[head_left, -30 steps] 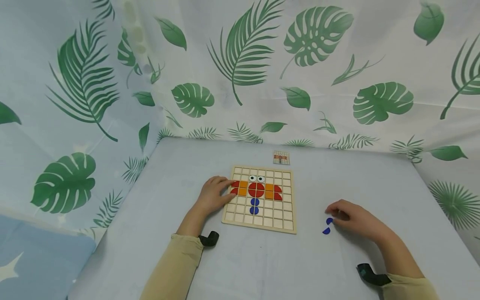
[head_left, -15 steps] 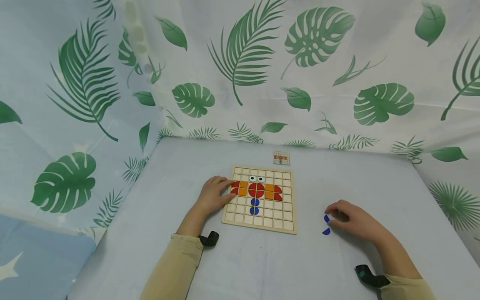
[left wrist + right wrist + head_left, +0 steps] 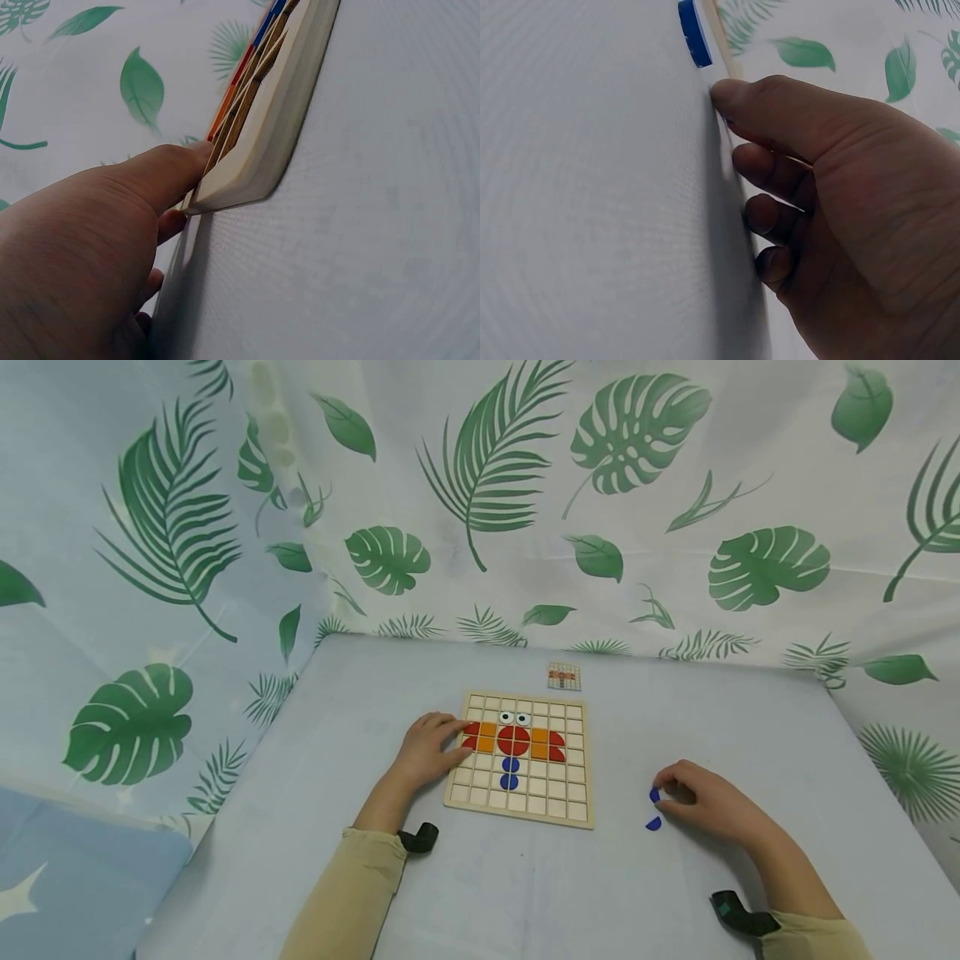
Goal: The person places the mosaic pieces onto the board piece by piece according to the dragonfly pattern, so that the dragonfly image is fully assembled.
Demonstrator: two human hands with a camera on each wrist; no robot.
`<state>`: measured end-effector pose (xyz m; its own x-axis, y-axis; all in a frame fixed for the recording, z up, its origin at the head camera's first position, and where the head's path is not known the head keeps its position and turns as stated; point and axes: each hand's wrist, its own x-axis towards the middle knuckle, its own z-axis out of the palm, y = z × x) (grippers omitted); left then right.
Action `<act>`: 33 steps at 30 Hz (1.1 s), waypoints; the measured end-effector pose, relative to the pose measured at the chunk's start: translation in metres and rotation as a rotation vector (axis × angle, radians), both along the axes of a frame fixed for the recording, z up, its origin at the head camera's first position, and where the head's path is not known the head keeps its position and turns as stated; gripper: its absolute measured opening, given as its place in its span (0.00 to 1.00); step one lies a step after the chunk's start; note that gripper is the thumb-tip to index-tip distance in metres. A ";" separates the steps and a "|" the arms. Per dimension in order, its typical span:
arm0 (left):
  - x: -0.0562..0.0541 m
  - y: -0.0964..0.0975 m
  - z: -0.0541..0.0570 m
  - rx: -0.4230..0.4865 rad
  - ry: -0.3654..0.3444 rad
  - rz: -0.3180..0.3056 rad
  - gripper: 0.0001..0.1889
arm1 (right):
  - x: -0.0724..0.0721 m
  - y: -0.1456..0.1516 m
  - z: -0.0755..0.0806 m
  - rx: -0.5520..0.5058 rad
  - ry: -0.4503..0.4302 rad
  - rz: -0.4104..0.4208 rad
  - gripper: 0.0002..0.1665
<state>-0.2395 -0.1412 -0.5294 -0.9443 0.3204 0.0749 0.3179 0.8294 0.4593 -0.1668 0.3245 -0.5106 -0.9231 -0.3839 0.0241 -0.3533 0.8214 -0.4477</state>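
In the head view my left hand [image 3: 429,750] rests at the left edge of a wooden grid board [image 3: 468,796], thumb and forefinger spread beside the red pieces. The left wrist view has the thumb [image 3: 176,169] on the board's rim [image 3: 255,169]. On the board, red, orange and blue pieces [image 3: 510,782] and two eye pieces [image 3: 506,718] form a figure. To the right, my right hand [image 3: 708,797] pinches a blue half-circle piece [image 3: 655,795] between thumb and forefinger, low over the table. A second blue half-circle [image 3: 654,823] lies just nearer; the right wrist view hides the pinched one.
A small picture card [image 3: 564,676] of a similar figure lies behind the board. Leaf-patterned curtains [image 3: 495,585] hang at the back and sides of the white-covered table [image 3: 525,893]. Black wrist cameras [image 3: 738,912] sit at both sleeves.
The right hand's thumb and forefinger have come together on the upper blue half-circle, which shifted slightly left and away. The left hand and the board stay put.
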 end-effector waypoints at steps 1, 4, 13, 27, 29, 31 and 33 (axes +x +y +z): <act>0.000 0.000 0.000 0.001 -0.002 -0.001 0.28 | 0.000 0.000 0.000 0.000 -0.002 -0.005 0.14; 0.000 0.000 0.000 0.002 0.003 0.000 0.28 | 0.000 -0.001 0.001 0.003 -0.012 -0.013 0.14; -0.001 0.001 0.002 -0.007 -0.012 -0.011 0.28 | -0.003 -0.006 0.013 -0.013 -0.078 -0.038 0.14; -0.001 0.000 0.000 -0.003 -0.013 0.002 0.28 | -0.015 -0.060 0.037 -0.059 -0.111 0.009 0.13; -0.001 0.000 0.000 -0.003 -0.011 0.000 0.28 | -0.017 -0.070 0.039 -0.068 -0.116 0.025 0.13; -0.001 0.000 0.001 -0.004 -0.007 -0.005 0.28 | -0.020 -0.080 0.039 -0.075 -0.123 0.040 0.13; 0.000 0.000 0.000 -0.004 -0.003 -0.009 0.28 | -0.022 -0.089 0.040 -0.086 -0.128 0.059 0.13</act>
<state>-0.2399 -0.1408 -0.5292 -0.9415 0.3295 0.0711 0.3244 0.8280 0.4573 -0.1888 0.2351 -0.4710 -0.8965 -0.4393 -0.0574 -0.3354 0.7577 -0.5598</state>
